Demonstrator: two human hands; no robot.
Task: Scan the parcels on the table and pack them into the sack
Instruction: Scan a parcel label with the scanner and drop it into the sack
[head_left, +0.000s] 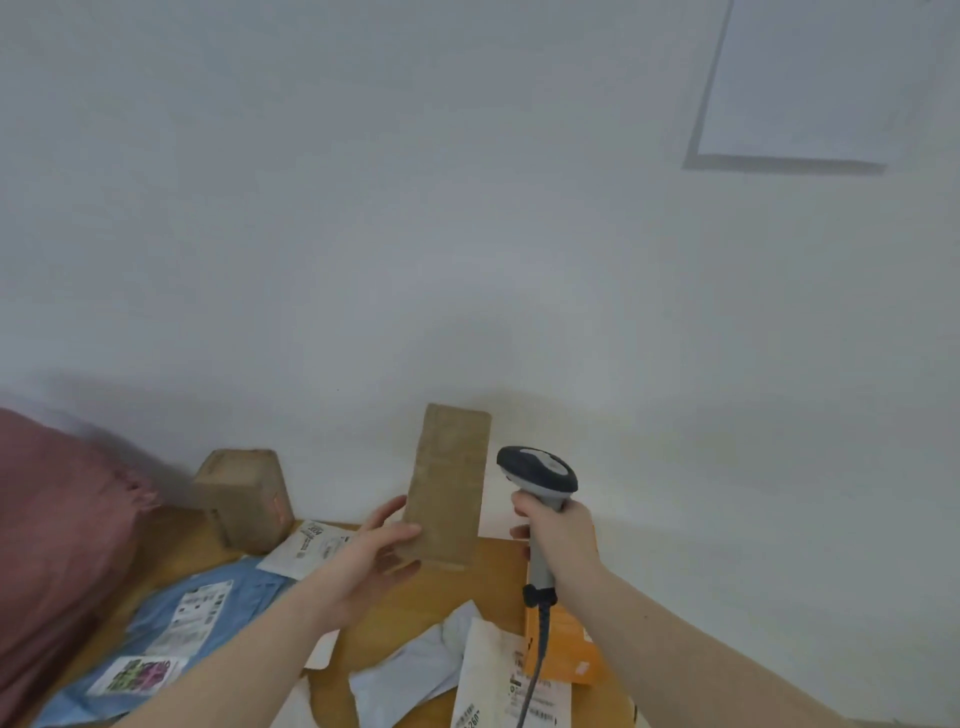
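Both forearms are reaching in from the near edge: the left hand is holding a brown parcel upright, fingers clamped round its lower end, while the right hand is gripping the scanner just right of it. Several parcels, a blue mailer among them, are lying on the table; plenty looks left. The pink sack is waiting far left.

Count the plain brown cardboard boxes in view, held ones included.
2. One brown box is held upright in the left hand, beside the scanner. The other box stands on the table against the wall. The frame's lower edge may hide more.
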